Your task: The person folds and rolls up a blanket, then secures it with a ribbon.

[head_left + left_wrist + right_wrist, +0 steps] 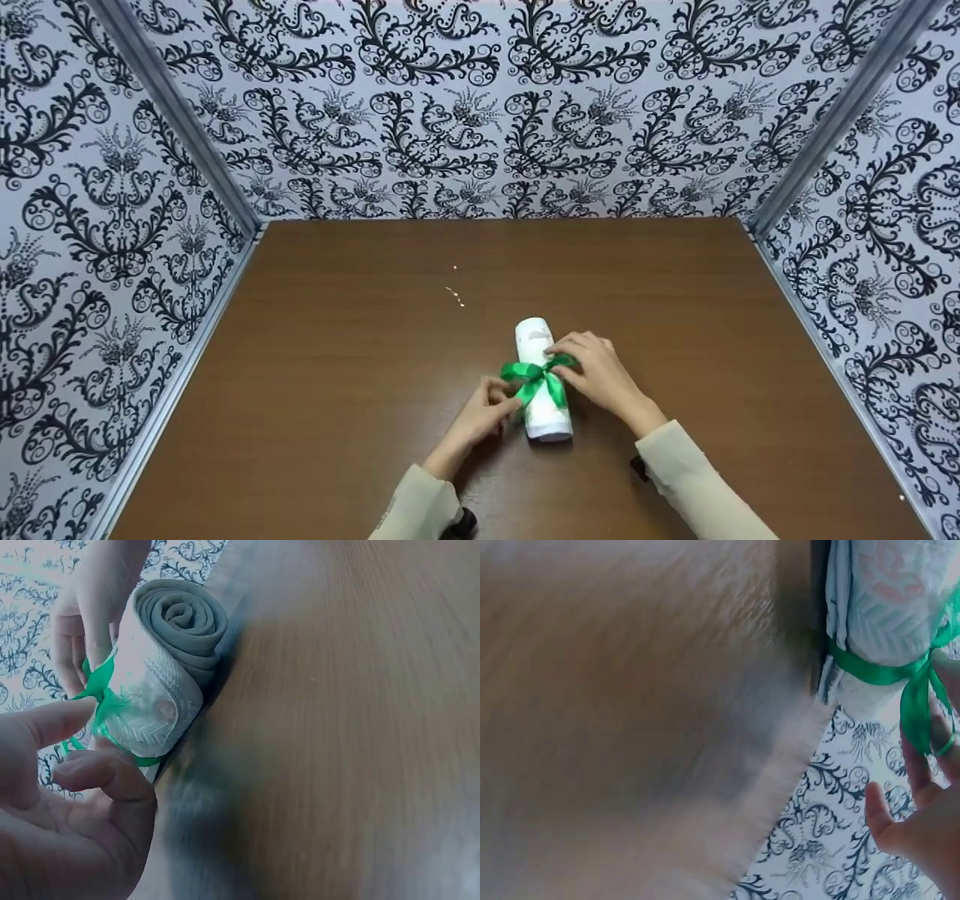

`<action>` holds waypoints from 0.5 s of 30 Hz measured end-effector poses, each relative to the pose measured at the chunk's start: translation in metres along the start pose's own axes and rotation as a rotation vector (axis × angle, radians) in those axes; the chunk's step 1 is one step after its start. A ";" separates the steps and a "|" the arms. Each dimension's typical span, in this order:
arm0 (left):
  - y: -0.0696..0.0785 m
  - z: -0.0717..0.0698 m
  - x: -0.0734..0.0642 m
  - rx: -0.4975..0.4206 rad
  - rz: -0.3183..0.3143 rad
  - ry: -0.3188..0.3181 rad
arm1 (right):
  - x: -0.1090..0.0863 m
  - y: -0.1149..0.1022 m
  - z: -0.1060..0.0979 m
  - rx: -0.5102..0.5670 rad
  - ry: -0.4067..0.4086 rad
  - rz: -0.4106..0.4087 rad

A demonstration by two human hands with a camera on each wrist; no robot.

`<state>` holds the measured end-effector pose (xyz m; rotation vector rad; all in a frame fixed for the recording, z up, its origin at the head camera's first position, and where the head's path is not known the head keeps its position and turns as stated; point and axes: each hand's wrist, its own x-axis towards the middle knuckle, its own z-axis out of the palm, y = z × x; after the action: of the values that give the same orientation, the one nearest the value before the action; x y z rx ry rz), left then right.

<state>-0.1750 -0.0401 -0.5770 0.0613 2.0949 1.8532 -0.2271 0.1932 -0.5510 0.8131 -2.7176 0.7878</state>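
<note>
A white cloth roll (535,341), its spiral end showing in the left wrist view, lies on the brown table. A shiny green ribbon (556,391) circles its middle, tied in a bow with loops and loose tails. My left hand (480,416) is at the bow's left side, fingers bent, holding the ribbon near the thumb tip. From the other side my right hand (596,371) pinches the right loop with thumb and fingers. In the right wrist view, a ribbon tail (915,716) hangs in front of the right hand's fingers (921,784).
The wooden table (337,337) surrounds the roll on all sides. Patterned black-and-white walls (450,112) stand behind and to both sides, with grey metal rails (187,120) at the corners. Small bright specks (456,296) show on the table beyond the roll.
</note>
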 end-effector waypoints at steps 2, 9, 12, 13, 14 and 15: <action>0.001 0.000 0.002 -0.025 0.007 0.044 | -0.002 0.002 -0.002 0.067 -0.005 0.067; 0.003 -0.002 0.018 -0.192 -0.096 0.072 | -0.006 0.011 -0.007 0.298 -0.011 0.276; 0.003 -0.004 0.023 -0.190 -0.067 0.089 | -0.007 0.015 -0.009 0.345 0.010 0.327; 0.003 -0.006 0.024 -0.184 -0.052 0.096 | -0.008 0.017 -0.009 0.356 0.018 0.343; 0.003 -0.007 0.026 -0.177 -0.038 0.106 | -0.008 0.018 -0.010 0.371 0.027 0.357; 0.004 -0.008 0.027 -0.170 -0.026 0.119 | -0.009 0.019 -0.011 0.384 0.035 0.370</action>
<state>-0.2033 -0.0408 -0.5786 -0.1193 1.9933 2.0579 -0.2300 0.2171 -0.5527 0.3469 -2.7591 1.4175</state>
